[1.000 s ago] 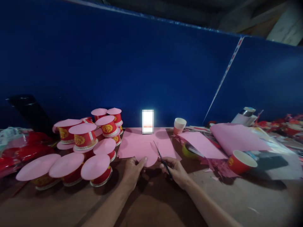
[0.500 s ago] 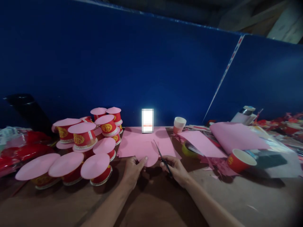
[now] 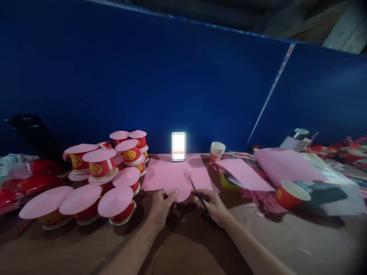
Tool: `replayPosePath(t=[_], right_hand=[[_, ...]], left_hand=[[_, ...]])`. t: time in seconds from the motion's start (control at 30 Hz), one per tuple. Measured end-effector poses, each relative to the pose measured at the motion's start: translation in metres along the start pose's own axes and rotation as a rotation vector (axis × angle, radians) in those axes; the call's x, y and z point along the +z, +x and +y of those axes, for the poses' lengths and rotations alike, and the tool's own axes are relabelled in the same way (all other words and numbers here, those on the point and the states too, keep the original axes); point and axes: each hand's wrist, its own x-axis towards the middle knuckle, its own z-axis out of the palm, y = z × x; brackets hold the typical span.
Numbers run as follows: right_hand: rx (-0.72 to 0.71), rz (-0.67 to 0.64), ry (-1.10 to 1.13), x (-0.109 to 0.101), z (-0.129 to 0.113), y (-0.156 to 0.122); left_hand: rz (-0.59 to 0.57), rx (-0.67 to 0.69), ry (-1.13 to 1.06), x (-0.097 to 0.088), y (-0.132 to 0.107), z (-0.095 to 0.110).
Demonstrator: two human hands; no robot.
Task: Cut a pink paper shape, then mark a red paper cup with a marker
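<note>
My left hand (image 3: 161, 206) pinches the near edge of a pink paper sheet (image 3: 174, 176) lying on the brown table (image 3: 186, 248); the sheet's near edge is cut into a rounded shape. My right hand (image 3: 212, 206) is closed around the handles of dark scissors (image 3: 196, 191), whose blades point away from me into the paper. A lit phone (image 3: 178, 146) stands upright at the far end of the sheet against the blue wall.
Several red paper cups with pink round paper lids (image 3: 114, 179) are piled at the left. A white cup (image 3: 217, 151) stands behind. More pink sheets (image 3: 283, 164), an open red cup (image 3: 291, 195), a tape roll (image 3: 229, 181) and paper scraps lie at the right.
Almost nothing has moved; the scissors and both hands shifted only slightly on the pink paper.
</note>
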Motion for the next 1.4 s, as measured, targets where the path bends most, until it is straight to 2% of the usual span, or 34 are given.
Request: replayPosePath(t=[0.27, 0.7, 1.1, 1.4], right_hand=[[0.053, 0.016, 0.013, 0.003, -0.005, -0.002], [0.003, -0.013, -0.02, -0.003, 0.001, 0.001], [-0.083, -0.029, -0.011, -0.003, 0.002, 0.002], [-0.064, -0.029, -0.018, -0.005, 0.005, 0.003]], left_hand=[[0.005, 0.025, -0.005, 0.0, 0.0, 0.0], [-0.037, 0.011, 0.046, -0.001, 0.002, -0.003], [-0.027, 0.016, 0.018, -0.001, 0.003, -0.003], [-0.006, 0.011, 0.012, -0.001, 0.001, 0.0]])
